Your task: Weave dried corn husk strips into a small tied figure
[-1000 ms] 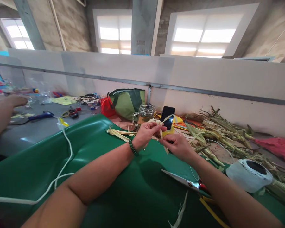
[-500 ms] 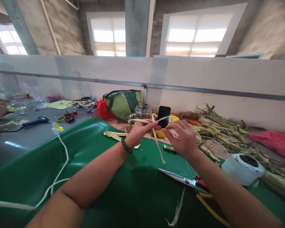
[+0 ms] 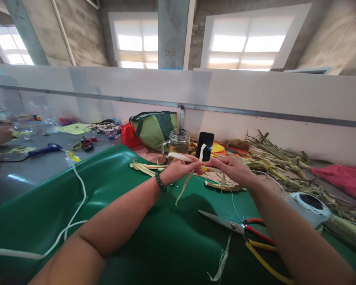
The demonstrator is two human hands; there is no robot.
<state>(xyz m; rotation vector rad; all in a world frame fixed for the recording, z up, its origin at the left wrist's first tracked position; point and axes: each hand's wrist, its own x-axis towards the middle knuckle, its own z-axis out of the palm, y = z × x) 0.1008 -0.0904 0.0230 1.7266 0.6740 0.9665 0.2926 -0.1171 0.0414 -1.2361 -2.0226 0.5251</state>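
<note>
Pale corn husk strips (image 3: 182, 187) cross between my hands, with one tail hanging down over the green mat (image 3: 154, 237). My left hand (image 3: 182, 168), with a green beaded bracelet at the wrist, pinches the strips between thumb and fingers. Right beside it, my right hand (image 3: 230, 168) is closed on the other side of the same strips, fingertips nearly meeting the left ones. One short white end stands up in front of the dark phone (image 3: 205, 145). Below the right hand lie scissors (image 3: 234, 227) with red and yellow handles, blades pointing left.
Dried husks and stalks (image 3: 273, 158) heap at the right, by a spool of white thread (image 3: 308, 208). A glass mug (image 3: 178, 142) and green bag (image 3: 156, 128) stand behind. Another person's hand (image 3: 0, 136) is at far left, near a blue-handled tool (image 3: 46, 149). A white cable (image 3: 80, 186) crosses the mat.
My right hand has come lower and turned, its fingertips now close to my left ones. The hanging strip tail has swung left, and a white end now stands up before the phone.
</note>
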